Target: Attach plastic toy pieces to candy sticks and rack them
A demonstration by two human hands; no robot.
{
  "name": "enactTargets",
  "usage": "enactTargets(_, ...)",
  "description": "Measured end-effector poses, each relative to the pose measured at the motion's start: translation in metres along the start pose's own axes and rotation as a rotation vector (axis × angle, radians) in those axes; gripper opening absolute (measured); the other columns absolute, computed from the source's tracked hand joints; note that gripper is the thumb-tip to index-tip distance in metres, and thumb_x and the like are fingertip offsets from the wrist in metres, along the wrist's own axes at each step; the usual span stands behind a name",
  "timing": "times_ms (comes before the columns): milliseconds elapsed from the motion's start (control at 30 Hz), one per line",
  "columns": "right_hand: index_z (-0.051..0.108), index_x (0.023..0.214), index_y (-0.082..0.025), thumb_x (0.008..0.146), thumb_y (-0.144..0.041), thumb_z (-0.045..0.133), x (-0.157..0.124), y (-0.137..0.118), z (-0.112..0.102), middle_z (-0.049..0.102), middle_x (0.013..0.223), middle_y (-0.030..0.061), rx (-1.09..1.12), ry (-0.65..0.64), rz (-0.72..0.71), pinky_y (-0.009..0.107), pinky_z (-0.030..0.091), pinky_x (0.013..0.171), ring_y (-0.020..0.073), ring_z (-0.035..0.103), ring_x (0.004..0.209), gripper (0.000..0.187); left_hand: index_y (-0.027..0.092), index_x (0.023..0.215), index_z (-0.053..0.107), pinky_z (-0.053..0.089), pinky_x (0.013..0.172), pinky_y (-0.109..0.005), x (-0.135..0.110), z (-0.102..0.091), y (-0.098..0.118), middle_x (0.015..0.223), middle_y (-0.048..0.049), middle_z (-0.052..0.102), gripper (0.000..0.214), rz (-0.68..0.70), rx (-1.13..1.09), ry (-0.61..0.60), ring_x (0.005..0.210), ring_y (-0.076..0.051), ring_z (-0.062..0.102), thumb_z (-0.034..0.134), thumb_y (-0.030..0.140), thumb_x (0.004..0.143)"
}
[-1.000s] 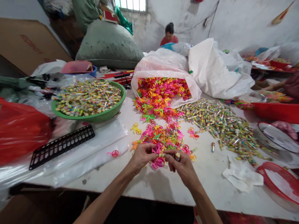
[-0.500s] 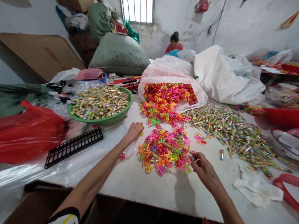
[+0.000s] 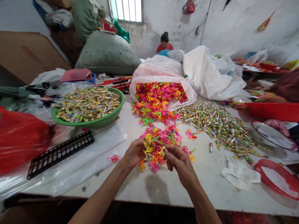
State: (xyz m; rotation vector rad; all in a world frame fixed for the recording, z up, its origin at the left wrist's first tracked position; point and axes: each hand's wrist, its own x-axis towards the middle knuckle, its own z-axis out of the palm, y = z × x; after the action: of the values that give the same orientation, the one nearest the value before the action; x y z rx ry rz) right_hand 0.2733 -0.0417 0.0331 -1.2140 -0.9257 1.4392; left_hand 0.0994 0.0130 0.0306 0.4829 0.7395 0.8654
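My left hand is closed on a yellow plastic toy piece just above the near edge of a small pile of neon plastic pieces. My right hand is closed in a pinch beside it, fingertips meeting the left hand's; what it pinches is too small to make out. Behind the pile, a clear bag spills more pink, orange and yellow pieces. A spread of small candy tubes lies to the right.
A green basin of wrapped candy tubes stands at the left, a black slotted tray in front of it, a red bag at far left. Red baskets and crumpled paper sit right. A person sits behind the white sacks.
My left hand came back from the table near the basin with a yellow piece. Both hands have come together again over the near edge of the pile.
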Motion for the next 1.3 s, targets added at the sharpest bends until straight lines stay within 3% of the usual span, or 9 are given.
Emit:
enactTargets(100,0.063,0.090,-0.018,0.073,-0.035,0.063,-0.001,0.000,0.008,0.058,0.060,-0.0011,-0.003,0.031,-0.075,0.021,0.033,0.040,0.0071,0.041,0.042,0.024,0.014,0.072,0.063,0.046,0.064,-0.031,-0.003,0.013,-0.018,0.075,-0.0044,0.066,0.013,-0.081,-0.132,-0.022,0.068,-0.016,0.059,0.056,0.018,0.062)
enactTargets(200,0.065,0.091,-0.021,0.073,-0.033,0.062,-0.003,0.007,0.015,0.062,0.071,0.0019,-0.095,0.125,-0.169,0.023,0.040,0.046,0.0107,0.048,0.052,0.022,0.015,0.075,0.063,0.046,0.066,-0.026,0.000,0.025,-0.038,0.075,-0.0012,0.066,0.014,0.040,-0.136,0.052,0.071,-0.013,0.059,0.060,0.015,0.062)
enactTargets(367,0.065,0.092,-0.024,0.073,-0.029,0.063,-0.005,0.022,0.027,0.063,0.096,0.0048,-0.189,0.248,-0.317,0.031,0.045,0.078,0.0193,0.056,0.090,0.020,0.015,0.071,0.061,0.045,0.059,-0.024,0.001,0.047,-0.063,0.066,-0.0009,0.062,0.017,0.135,-0.205,0.166,0.067,-0.014,0.059,0.060,0.031,0.066)
enactTargets(467,0.064,0.090,-0.021,0.070,-0.031,0.065,-0.005,0.017,0.020,0.063,0.081,0.0032,-0.059,0.237,-0.202,0.027,0.046,0.060,0.0155,0.057,0.068,0.022,0.015,0.072,0.058,0.044,0.052,-0.023,0.000,0.052,-0.066,0.060,0.0011,0.058,0.023,0.181,-0.097,0.106,0.055,-0.011,0.056,0.061,0.038,0.069)
enactTargets(567,0.063,0.089,-0.019,0.070,-0.035,0.065,-0.007,0.004,0.001,0.057,0.062,-0.0010,0.079,0.230,-0.119,0.023,0.034,0.042,0.0086,0.043,0.044,0.025,0.014,0.078,0.059,0.045,0.048,-0.021,0.001,0.043,-0.060,0.066,-0.0001,0.061,0.021,0.161,0.011,0.028,0.052,-0.010,0.056,0.066,0.030,0.068)
enactTargets(667,0.064,0.090,-0.018,0.073,-0.037,0.062,-0.012,-0.008,-0.017,0.050,0.052,-0.0034,0.019,0.265,-0.136,0.022,0.030,0.042,0.0079,0.039,0.043,0.026,0.011,0.081,0.060,0.050,0.051,-0.022,0.003,0.031,-0.052,0.077,-0.0050,0.064,0.020,0.063,0.005,0.058,0.062,-0.013,0.062,0.067,0.024,0.067)
enactTargets(867,0.063,0.074,-0.016,0.064,-0.037,0.070,-0.011,-0.005,-0.023,0.052,0.051,-0.0033,-0.061,0.109,-0.032,0.022,0.032,0.041,0.0081,0.042,0.042,0.024,0.012,0.086,0.064,0.051,0.051,-0.023,0.001,0.028,-0.053,0.083,-0.0071,0.066,0.023,-0.028,0.018,0.004,0.065,-0.014,0.062,0.068,0.018,0.065)
enactTargets(1067,0.059,0.069,-0.016,0.070,-0.036,0.064,-0.007,0.006,-0.023,0.049,0.050,-0.0046,-0.022,0.074,-0.039,0.020,0.028,0.039,0.0050,0.037,0.039,0.021,0.011,0.075,0.066,0.044,0.050,-0.019,-0.001,0.031,-0.057,0.069,-0.0040,0.063,0.017,-0.037,0.042,-0.039,0.056,-0.008,0.055,0.071,0.022,0.064)
enactTargets(1300,0.055,0.072,-0.016,0.073,-0.038,0.062,-0.010,0.019,-0.033,0.049,0.052,-0.0054,0.169,0.036,0.056,0.017,0.022,0.033,0.0025,0.034,0.033,0.023,0.011,0.085,0.067,0.045,0.051,-0.021,-0.003,0.035,-0.067,0.072,-0.0062,0.064,0.024,0.009,0.135,-0.060,0.058,-0.011,0.056,0.069,0.024,0.066)
